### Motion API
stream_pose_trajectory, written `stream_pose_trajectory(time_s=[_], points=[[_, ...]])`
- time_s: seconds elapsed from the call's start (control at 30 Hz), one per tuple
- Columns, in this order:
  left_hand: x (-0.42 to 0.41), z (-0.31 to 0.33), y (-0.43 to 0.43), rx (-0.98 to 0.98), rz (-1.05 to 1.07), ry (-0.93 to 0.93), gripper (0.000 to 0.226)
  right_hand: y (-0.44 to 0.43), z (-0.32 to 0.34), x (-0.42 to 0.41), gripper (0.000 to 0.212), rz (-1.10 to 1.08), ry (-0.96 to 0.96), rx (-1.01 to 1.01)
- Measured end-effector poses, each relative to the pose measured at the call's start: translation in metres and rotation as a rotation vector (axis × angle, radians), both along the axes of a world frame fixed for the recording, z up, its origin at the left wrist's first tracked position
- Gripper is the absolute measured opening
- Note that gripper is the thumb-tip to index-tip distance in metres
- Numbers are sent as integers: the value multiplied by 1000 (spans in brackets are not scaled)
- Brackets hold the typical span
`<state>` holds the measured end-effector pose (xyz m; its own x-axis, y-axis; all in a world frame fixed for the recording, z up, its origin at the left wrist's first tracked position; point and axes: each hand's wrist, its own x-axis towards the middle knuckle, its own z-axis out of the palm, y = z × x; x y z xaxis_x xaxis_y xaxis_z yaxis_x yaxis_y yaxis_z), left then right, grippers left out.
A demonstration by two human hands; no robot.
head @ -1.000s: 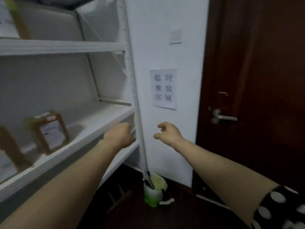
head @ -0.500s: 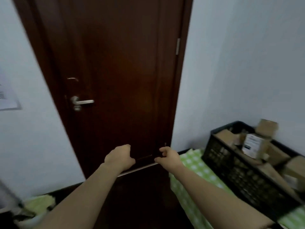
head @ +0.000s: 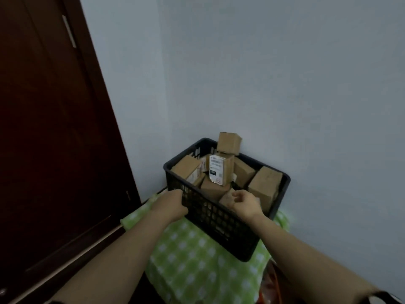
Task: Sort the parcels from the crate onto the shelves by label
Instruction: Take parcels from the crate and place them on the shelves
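View: has swung from the shelves, past the door [head: 54, 128], to the crate [head: 219, 218].
Parcels [head: 221, 170]: heaped inside the crate, unsorted.
Left hand [head: 169, 206]: loosely curled, empty, at the crate's near-left corner.
Right hand [head: 246, 204]: loosely curled, empty, over the crate's near rim.
Meaning: next pick looks imminent.

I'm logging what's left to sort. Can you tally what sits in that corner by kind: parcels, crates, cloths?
Cardboard parcels: 7 in view, more may lie hidden beneath
Black crate: 1
Green checked cloth: 1
Total: 9
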<state>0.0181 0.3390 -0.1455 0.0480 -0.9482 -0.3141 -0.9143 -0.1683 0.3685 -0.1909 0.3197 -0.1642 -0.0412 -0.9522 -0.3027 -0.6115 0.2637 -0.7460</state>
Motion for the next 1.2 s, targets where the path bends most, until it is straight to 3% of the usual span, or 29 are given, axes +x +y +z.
stream_pose_trajectory(time_s=[0.3,0.37,0.5,0.73,0.87,0.97,1.1,1.2], points=[[-39,-10,-141,-56,-67,74,21,-115,1,-30,25,-153,-71,-81],[-43,-11,-179,-105,-60,202,1,-148,2,-26,23,-188,-82,-112],[-50,-25,-265,-54,82,459,33,-216,4,-17,27,-274,-109,-114],[-66,-46,-380,51,248,830,23,-318,-15,-6,49,-413,-179,-46],[-79,-52,-399,146,229,903,53,-341,-27,1,43,-484,-307,5],[-83,-53,-395,149,256,944,46,-338,-32,6,40,-565,-363,-27],[-78,-38,-376,197,310,1047,14,-310,-26,13,33,-547,-383,-175],[-71,-24,-351,189,325,1049,21,-286,-18,18,23,-421,-441,-303]])
